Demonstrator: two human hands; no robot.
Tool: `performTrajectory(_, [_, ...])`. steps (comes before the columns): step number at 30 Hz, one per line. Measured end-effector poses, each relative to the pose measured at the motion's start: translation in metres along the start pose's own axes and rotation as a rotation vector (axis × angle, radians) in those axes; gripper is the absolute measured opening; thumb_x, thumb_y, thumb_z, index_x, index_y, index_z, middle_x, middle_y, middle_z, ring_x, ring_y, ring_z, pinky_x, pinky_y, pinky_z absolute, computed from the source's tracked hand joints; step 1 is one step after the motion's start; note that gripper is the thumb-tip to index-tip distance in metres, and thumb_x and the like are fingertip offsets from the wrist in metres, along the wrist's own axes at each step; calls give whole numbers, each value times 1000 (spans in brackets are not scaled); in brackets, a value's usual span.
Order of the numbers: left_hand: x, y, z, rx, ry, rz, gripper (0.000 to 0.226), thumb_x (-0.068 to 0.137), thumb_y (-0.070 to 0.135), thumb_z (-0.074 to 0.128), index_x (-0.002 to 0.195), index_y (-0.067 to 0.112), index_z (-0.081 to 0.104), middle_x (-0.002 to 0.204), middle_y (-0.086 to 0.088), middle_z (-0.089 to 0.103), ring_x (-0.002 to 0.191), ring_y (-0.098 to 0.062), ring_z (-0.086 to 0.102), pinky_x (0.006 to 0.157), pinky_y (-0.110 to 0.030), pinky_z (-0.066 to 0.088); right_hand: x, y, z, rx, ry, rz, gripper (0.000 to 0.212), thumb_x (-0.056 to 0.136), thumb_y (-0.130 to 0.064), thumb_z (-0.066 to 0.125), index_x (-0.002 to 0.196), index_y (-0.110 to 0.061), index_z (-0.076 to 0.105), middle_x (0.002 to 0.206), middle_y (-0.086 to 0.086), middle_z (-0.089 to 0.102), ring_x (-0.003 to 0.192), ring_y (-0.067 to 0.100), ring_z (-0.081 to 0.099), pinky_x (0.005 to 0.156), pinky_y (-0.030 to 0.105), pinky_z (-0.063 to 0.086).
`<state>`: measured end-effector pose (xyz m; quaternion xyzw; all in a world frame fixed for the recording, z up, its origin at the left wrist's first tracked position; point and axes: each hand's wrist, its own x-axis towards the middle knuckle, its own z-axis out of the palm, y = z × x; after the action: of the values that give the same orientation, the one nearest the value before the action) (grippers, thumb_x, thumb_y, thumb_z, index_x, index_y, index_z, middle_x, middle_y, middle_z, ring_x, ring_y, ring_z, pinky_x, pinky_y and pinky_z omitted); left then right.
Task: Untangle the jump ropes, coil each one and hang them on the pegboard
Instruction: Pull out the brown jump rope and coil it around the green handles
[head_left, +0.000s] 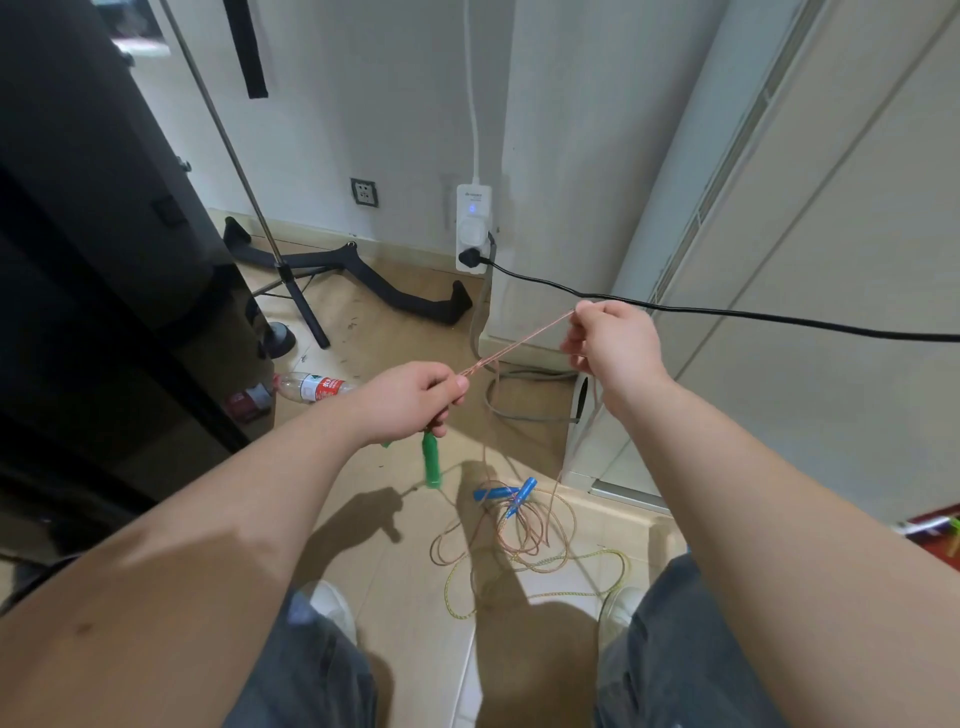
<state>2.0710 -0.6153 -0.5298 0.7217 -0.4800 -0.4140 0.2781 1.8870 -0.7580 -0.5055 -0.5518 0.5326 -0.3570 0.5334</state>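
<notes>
A pink jump rope (517, 343) is stretched taut between my two hands. My left hand (410, 400) pinches one end of that stretch, and a green handle (431, 462) hangs below its fingers. My right hand (610, 343) grips the rope higher and to the right, with strands dropping from it to the floor. On the tiles between my feet lie two blue handles (511, 493) on a loose tangle of pink loops (519, 535). A yellow-green rope (545, 571) is mixed with that tangle. No pegboard is in view.
A black cable (727, 312) runs from a white power strip (472, 228) on the wall, just behind my right hand. A plastic bottle (317, 387) lies on the floor at left, near a tripod stand (291, 291) and dark furniture (104, 260). White cabinets (805, 260) stand at right.
</notes>
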Motion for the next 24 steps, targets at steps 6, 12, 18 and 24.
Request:
performTrajectory(6, [-2,2,0,156,11,-38,27,103,44,42,92,26,59,76,0,59,73,-17,69,64,-32,50,3,3,-1,-63,64,7,25,81,-35,55,65,-19,63,62,-4,65,76,28,67,76,41,53])
performTrajectory(12, [-4,8,2,150,68,-15,21,101,39,49,97,21,59,72,-2,47,57,-16,43,51,-28,42,-3,5,-4,-512,38,-51,26,96,-33,53,105,-18,71,107,5,72,108,28,63,88,28,46])
performTrajectory(18, [5,20,6,-559,122,-124,25,105,34,37,101,16,55,65,3,41,49,-10,36,47,-26,34,-35,3,13,-609,-481,39,51,92,-47,64,134,-20,56,124,5,66,109,24,67,95,42,56])
performTrajectory(24, [6,32,12,-851,214,-145,24,106,34,37,107,18,54,71,0,45,54,-11,41,52,-27,40,-66,4,32,-495,-972,133,44,88,-49,71,117,-16,63,113,9,71,92,17,73,82,36,61])
